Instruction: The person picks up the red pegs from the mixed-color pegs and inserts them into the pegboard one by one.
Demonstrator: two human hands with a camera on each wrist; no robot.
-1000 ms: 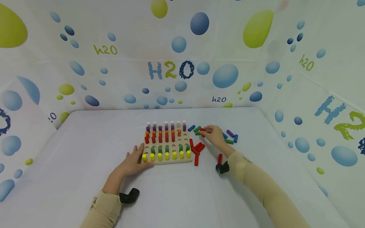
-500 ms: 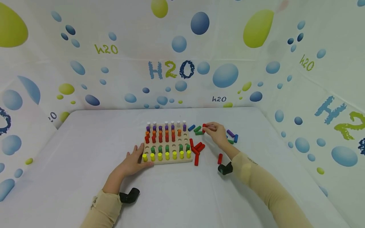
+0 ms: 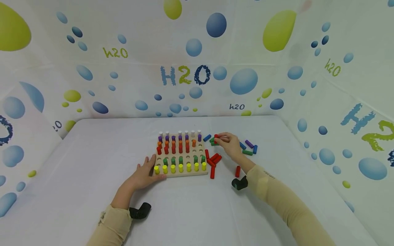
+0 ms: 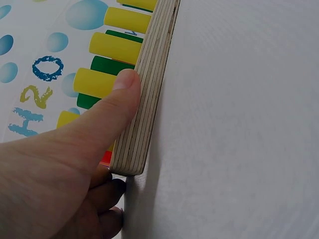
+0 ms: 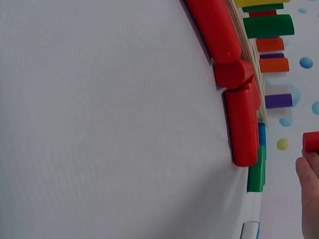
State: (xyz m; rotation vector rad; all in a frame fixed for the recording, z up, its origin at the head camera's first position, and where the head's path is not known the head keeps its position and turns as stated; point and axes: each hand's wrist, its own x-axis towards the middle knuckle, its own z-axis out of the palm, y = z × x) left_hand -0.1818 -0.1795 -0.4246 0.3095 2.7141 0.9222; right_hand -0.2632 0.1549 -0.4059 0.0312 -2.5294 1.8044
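A wooden pegboard (image 3: 182, 175) holds rows of upright pegs: yellow in front, then green, red, orange, purple and white at the back. At its front left corner is my left hand (image 3: 142, 175). The thumb (image 4: 128, 82) presses the front edge, while the fingers spread along the left side. Beyond the board's right side, my right hand (image 3: 230, 145) pinches a red peg (image 3: 216, 136) between thumb and fingers. This peg stands roughly upright, overlapping green pegs (image 3: 212, 140) in the head view. At the edge of the right wrist view, the red peg (image 5: 311, 142) shows above the fingertips.
Loose red pegs (image 3: 213, 172) lie beside the board's right edge. One more red peg (image 3: 237, 171) lies near the right wrist. Behind that hand are blue (image 3: 255, 149), green (image 3: 247, 152) and purple (image 3: 249, 144) pegs. White cloth (image 3: 191, 212) covers the table.
My right hand lifted the red peg and turned it upright, drew slightly right, then moved back left toward the board. My left hand has stayed at the corner.
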